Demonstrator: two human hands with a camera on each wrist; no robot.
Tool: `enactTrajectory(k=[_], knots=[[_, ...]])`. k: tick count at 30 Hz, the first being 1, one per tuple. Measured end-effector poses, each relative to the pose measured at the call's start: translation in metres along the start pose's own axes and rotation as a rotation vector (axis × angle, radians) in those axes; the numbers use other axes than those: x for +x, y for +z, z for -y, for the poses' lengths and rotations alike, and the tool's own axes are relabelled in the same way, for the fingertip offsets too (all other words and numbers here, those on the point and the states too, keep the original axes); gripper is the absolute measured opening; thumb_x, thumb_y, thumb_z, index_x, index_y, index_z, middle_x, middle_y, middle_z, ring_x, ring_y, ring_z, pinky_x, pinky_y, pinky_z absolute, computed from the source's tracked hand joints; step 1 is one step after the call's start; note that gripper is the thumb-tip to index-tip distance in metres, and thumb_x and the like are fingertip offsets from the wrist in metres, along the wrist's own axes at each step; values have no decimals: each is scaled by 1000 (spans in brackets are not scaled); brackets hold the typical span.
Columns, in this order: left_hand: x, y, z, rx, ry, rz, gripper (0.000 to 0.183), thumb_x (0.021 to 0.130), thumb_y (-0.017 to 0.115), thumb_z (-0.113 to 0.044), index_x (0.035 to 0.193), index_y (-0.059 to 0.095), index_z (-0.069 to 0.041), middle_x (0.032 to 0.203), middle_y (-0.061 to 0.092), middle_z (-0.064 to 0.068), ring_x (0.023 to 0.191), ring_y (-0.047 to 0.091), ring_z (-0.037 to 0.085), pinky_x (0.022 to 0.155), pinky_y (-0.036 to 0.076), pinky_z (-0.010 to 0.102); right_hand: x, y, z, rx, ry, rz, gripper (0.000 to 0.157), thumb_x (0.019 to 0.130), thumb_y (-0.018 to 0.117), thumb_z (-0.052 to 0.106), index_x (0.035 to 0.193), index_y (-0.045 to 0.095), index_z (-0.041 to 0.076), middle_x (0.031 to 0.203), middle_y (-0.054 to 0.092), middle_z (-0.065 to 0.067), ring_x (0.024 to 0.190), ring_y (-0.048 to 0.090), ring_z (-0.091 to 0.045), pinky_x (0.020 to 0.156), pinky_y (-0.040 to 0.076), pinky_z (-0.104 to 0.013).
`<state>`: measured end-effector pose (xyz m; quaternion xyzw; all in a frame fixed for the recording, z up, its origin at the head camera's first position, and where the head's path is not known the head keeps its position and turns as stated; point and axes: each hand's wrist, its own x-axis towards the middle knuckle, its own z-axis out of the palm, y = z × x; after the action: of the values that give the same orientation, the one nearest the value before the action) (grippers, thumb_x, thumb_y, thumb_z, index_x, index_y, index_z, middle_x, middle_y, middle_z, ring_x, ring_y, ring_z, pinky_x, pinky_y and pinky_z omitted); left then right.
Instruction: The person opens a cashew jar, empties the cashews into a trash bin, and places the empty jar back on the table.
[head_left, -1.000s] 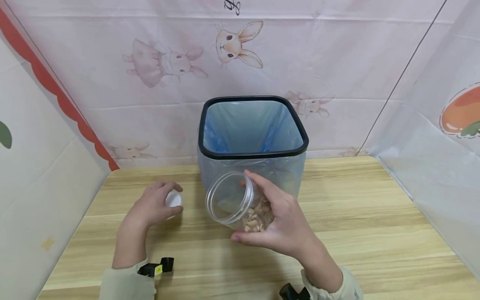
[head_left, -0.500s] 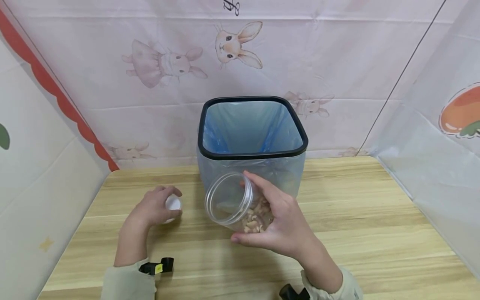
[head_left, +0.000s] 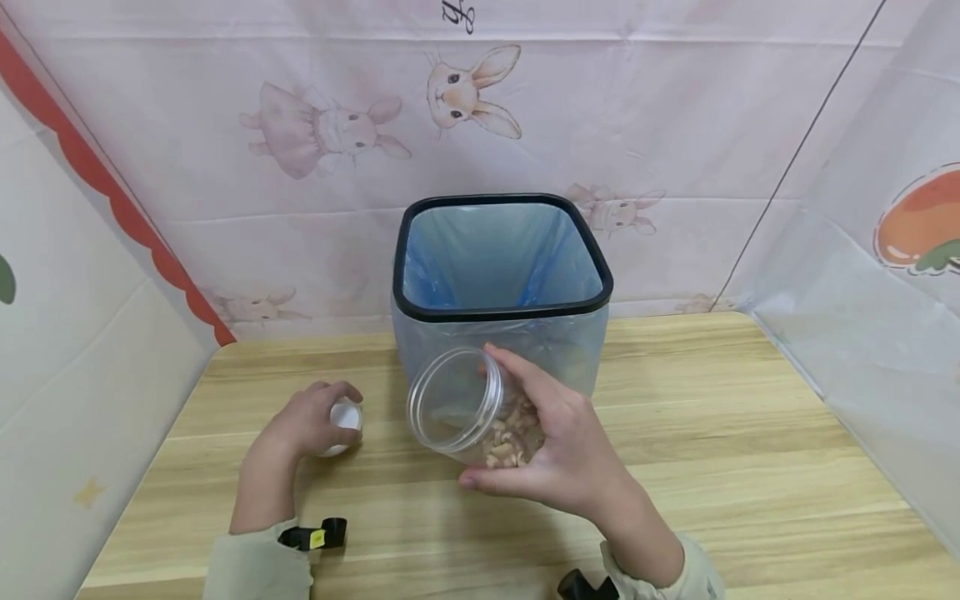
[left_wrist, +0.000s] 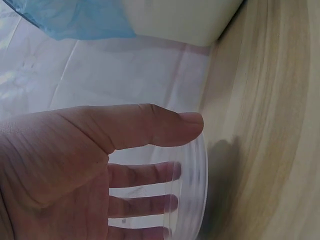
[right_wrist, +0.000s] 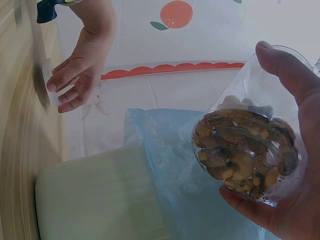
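My left hand [head_left: 303,423] pinches a round, whitish translucent lid [head_left: 345,417] by its rim, low over the left of the table. In the left wrist view the thumb lies on one edge of the lid [left_wrist: 192,185] and several fingers on the other side. Tilted, with its open mouth towards the left, a clear plastic jar [head_left: 431,429] is held in my right hand [head_left: 566,446]. Tan, nut-like pieces [head_left: 510,442] lie at the bottom of the jar; through its base in the right wrist view they look brown and rounded. The jar hangs in front of the bin.
A pale bin [head_left: 412,342] with a black rim [head_left: 504,314] and a blue liner [head_left: 487,242] stands at the back middle of the wooden table [head_left: 712,433]. Cloth walls [head_left: 337,183] printed with rabbits and fruit enclose the back and both sides.
My left hand has come slightly down and nearer with the lid, which shows a little more of its face. The right hand and jar have hardly moved.
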<state>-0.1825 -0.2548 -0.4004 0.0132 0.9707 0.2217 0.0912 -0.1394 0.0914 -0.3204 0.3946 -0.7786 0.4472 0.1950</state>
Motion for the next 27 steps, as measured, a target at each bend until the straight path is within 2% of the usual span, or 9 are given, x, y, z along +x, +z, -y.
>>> enactTrajectory(k=[7,21,27], knots=[[2,4,5,-18,-1,24,50,76,86,-21,121,65,-15,126,57,23,103,53,37,76,53,48,0,0,0,-2,2,-2,106,61,94,47,150,43,17,132,64,1,117,63,-16,96,54,-35],[4,6,5,-23,-14,31,49,74,87,-19,119,68,-15,124,58,20,105,51,39,76,52,49,0,-1,0,-1,11,-1,107,61,94,47,150,43,18,132,64,1,118,63,-16,97,53,-35],[3,6,4,-9,0,37,47,76,87,-24,117,69,-14,127,58,20,108,50,39,81,52,51,-1,-1,0,2,17,0,107,60,95,46,150,43,18,133,63,1,119,62,-16,97,53,-35]])
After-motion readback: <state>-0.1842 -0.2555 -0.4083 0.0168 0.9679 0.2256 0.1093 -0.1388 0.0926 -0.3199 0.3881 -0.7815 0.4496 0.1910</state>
